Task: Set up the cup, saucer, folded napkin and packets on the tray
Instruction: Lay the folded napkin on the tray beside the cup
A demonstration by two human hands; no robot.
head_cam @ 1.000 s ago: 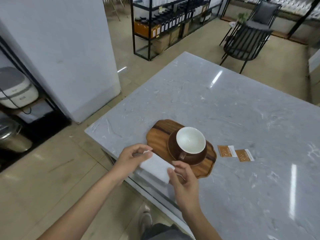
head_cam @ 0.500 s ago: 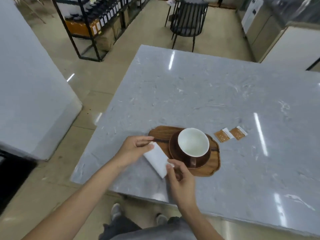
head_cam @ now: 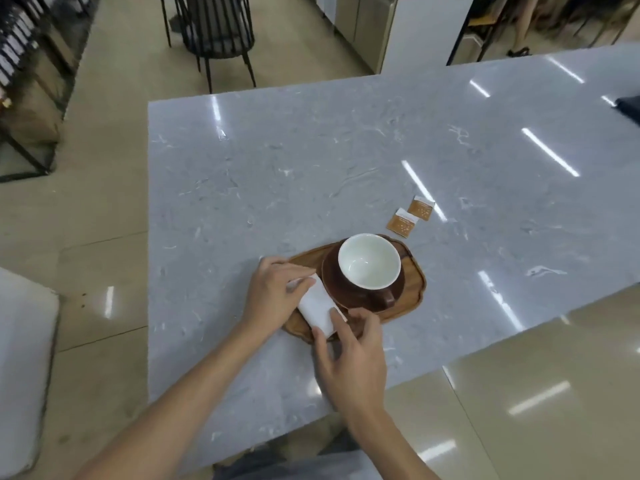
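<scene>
A wooden tray point(head_cam: 412, 289) lies near the front left of the grey marble table point(head_cam: 311, 174). On it rests a brown saucer point(head_cam: 332, 285) with a cup point(head_cam: 369, 266), white inside, brown handle toward me. A white folded napkin point(head_cam: 318, 308) lies on the tray's left part beside the saucer. My left hand point(head_cam: 273, 292) pinches its far end and my right hand point(head_cam: 349, 358) holds its near end. Two orange packets point(head_cam: 401, 221) point(head_cam: 420, 208) lie on the table beyond the tray, to the right.
A black metal chair point(head_cam: 216, 26) stands beyond the table's far edge. Shelving point(head_cam: 24, 74) lines the left side of the room. The table's near edge runs just below my hands. A dark object point(head_cam: 628, 107) pokes in at the far right edge.
My view swung to the right. Both hands carried the napkin from the table's front edge onto the tray's left side, next to the saucer.
</scene>
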